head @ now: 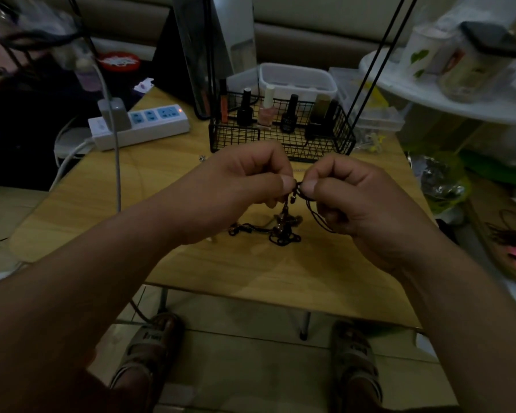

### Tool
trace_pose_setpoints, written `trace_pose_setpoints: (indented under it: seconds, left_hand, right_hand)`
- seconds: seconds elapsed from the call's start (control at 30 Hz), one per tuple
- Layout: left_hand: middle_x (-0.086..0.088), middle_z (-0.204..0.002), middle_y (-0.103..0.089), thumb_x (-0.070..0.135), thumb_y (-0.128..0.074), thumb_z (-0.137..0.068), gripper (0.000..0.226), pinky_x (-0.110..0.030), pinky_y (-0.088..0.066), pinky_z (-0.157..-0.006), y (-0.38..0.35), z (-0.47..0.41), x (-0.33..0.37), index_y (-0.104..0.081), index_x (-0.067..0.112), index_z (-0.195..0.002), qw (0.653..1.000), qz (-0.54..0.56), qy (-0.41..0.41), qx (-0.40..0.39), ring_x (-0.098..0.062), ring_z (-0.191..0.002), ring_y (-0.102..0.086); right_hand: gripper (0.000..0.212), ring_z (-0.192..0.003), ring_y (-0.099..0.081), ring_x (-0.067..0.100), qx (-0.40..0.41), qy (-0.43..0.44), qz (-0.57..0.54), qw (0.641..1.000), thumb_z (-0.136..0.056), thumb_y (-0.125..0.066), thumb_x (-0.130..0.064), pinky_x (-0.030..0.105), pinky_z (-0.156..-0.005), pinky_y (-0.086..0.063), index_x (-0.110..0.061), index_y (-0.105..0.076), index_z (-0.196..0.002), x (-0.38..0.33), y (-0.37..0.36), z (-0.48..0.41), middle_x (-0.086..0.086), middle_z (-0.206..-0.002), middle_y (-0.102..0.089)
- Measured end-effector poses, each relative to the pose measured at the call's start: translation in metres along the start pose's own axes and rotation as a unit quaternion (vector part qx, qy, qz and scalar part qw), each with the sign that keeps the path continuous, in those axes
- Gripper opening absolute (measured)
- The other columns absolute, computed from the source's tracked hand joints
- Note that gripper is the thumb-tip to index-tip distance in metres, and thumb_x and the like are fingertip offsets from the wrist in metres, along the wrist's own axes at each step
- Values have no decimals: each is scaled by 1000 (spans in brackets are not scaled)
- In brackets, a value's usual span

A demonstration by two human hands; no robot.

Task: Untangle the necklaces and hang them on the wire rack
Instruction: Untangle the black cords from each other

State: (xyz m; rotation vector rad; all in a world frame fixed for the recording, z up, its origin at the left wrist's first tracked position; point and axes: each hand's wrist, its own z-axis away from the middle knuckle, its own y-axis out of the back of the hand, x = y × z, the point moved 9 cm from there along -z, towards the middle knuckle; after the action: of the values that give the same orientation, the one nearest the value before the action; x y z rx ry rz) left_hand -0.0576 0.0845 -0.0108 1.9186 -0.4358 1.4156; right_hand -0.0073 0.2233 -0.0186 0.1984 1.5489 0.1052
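Basket [319,147] — polish bottles [289,114], hands [245,186] [358,201] pinching necklaces [280,231]

The rectangular wooden table [251,272] is pale yellow with a faint grain pattern. At its middle, the tangled cord necklaces [280,232] are black with bronze-brown beads. At 12 o'clock the wire-grid basket rack [325,144] is black. In it stand a black nail-polish bottle [245,113], a pale pink bottle [265,116] with a white cap, and an orange tube [223,105]. At 10 o'clock the plastic power strip [140,126] is white with blue socket panels and a red light. At 2 o'clock a white mug [420,52] bears green leaves.
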Motion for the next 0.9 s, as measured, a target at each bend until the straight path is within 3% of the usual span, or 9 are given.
trace_pose_setpoints:
  seconds: [0.1,0.23,0.37,0.5,0.57,0.63,0.77,0.83,0.9]
  left_hand:
    - [2,-86,-64,20,-60,-93,5,-43,-53,-88,-3,-1,-6,-64,16,-92,997,69,26,-22,-18,-87,-63]
    - [-6,-92,-63,21,-61,-93,5,-42,-51,-90,-4,-2,-8,-65,18,-91,994,102,31,-36,-24,-93,-62]
    - [-6,-88,-68,18,-64,-94,9,-41,-52,-86,1,-2,-6,-70,13,-91,997,69,18,-9,-23,-88,-62]
    - [-10,-87,-72,10,-66,-98,11,-37,-55,-82,5,-2,0,-73,5,-92,1000,2,-3,28,-25,-85,-65]
    - [-11,-86,-72,11,-69,-96,9,-37,-55,-79,6,-2,3,-74,8,-90,999,-15,-11,44,-30,-85,-65]
    - [-10,-85,-71,11,-71,-95,8,-26,-52,-73,6,-2,7,-73,10,-88,998,-33,-23,57,-21,-78,-63]
    - [3,-74,-69,10,-72,-94,8,-12,-45,-60,4,0,12,-73,12,-86,994,-75,-37,64,0,-65,-57]
    - [10,-73,-69,12,-73,-93,7,-18,-49,-57,3,1,13,-73,14,-87,992,-100,-45,67,-3,-66,-62]
    - [7,-79,-72,14,-73,-92,5,-30,-56,-69,2,3,16,-72,16,-88,985,-136,-70,77,-12,-77,-68]
  right_hand:
    - [13,-53,-36,13,-10,-9,-38,999,-88,-65,-11,21,-44,-27,-18,-63,-77,-1,0,0,13,-71,-45]
    - [18,-49,-37,12,-45,-12,-44,998,-95,-58,1,22,-45,-28,-13,-60,-83,-4,-5,2,9,-73,-67]
    - [8,-44,-43,4,-57,-11,-43,997,-94,-62,1,16,-42,-30,-5,-63,-101,-6,-5,5,10,-70,-59]
    - [6,-46,-38,10,-42,2,-24,999,-90,-69,-7,20,-44,-29,-4,-68,-96,-4,1,4,9,-71,-64]
    - [15,-48,-39,11,-33,9,-17,999,-86,-72,-16,22,-46,-30,-4,-70,-96,-4,2,5,8,-73,-68]
    - [21,-48,-42,10,-24,19,-6,1000,-83,-73,-21,20,-46,-33,-5,-71,-95,-6,3,6,8,-75,-71]
    - [6,-51,-50,3,3,34,54,998,-94,-70,-11,15,-48,-39,-5,-72,-94,-7,5,7,4,-73,-72]
    - [6,-54,-51,4,16,40,82,996,-95,-69,-11,15,-50,-41,-9,-73,-91,-7,5,7,12,-72,-67]
    - [6,-56,-50,9,23,41,88,995,-94,-69,-11,17,-50,-40,-10,-72,-89,-6,5,6,24,-78,-65]
